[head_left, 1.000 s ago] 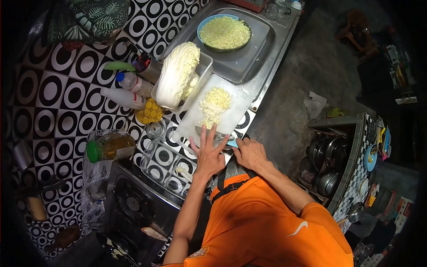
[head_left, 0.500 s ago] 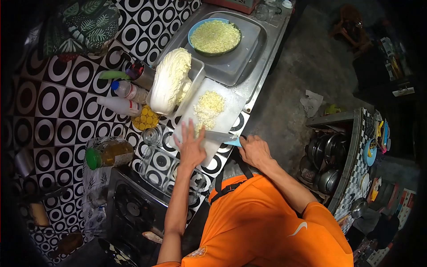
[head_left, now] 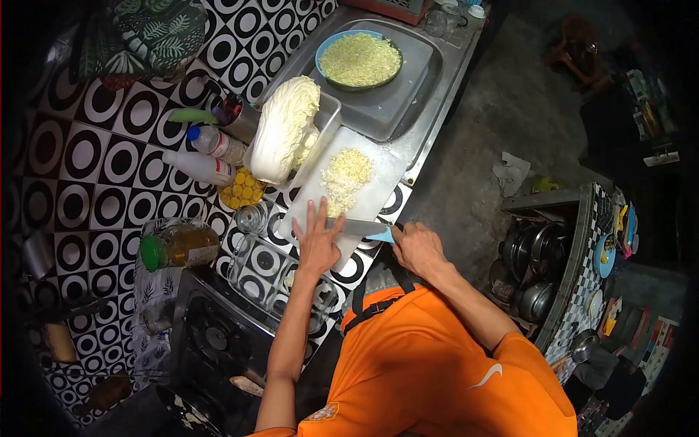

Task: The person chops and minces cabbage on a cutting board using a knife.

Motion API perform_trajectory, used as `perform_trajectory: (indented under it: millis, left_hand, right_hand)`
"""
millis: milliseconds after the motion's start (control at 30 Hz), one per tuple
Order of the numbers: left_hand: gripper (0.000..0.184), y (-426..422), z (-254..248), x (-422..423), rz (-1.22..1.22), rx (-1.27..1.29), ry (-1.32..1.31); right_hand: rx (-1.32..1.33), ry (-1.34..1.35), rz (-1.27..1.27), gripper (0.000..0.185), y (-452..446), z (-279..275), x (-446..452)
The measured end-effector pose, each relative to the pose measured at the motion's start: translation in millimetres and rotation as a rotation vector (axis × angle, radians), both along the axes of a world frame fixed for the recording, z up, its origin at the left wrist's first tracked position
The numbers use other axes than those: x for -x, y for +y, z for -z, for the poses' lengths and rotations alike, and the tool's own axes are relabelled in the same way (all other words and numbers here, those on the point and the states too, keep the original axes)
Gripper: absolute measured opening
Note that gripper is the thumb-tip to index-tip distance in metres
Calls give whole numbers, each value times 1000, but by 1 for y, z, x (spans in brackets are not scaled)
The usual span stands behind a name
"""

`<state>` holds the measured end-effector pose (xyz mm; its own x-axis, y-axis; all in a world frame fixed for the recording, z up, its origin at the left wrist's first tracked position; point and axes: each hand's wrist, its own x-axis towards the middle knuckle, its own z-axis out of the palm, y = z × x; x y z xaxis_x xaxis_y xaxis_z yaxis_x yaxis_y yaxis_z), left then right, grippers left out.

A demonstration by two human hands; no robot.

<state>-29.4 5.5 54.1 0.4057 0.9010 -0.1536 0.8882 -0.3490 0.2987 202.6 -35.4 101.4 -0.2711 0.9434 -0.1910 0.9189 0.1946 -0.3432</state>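
Right hand (head_left: 420, 247), beside the cutting board (head_left: 386, 173): fingers closed round the knife (head_left: 362, 229) handle, the sound grip; blade judged stiff. Left hand (head_left: 318, 246), at the board's near end: fingers spread, blade contact unclear. Chopped vegetable (head_left: 348, 175), mid-board: judged light, soft; best scooped from beneath.
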Motion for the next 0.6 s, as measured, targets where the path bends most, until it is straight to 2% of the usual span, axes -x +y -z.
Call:
perform_trajectory:
  millis: [267, 333, 367, 433, 467, 500, 567, 600]
  left_hand:
    - [71, 0, 4, 10, -179, 0, -35]
    - [73, -3, 8, 6, -444, 166, -719]
    - [73, -4, 13, 2, -447, 168, -719]
    - [77, -3, 16, -8, -791, 616, -1779]
    - [75, -6, 15, -9, -892, 705, -1917]
    - [75, -7, 11, -8, -893, 703, -1917]
    - [70, -9, 6, -6, -1014, 995, -2201]
    - [70, -11, 2, -5, -1016, 994, -2198]
  right_hand:
    - [-29, 102, 132, 28, -6, 9, -20]
    - [178, 266, 245, 28, -6, -4, -16]
    - [181, 265, 244, 28, -9, 0, -13]
    - [159, 506, 198, 28, -16, 13, -4]
    - [190, 517, 163, 27, -18, 17, -1]
    - [191, 518, 161, 27, -17, 23, 2]
    - [268, 456, 174, 26, -16, 39, 6]
    - [251, 435, 223, 26, -12, 42, 9]
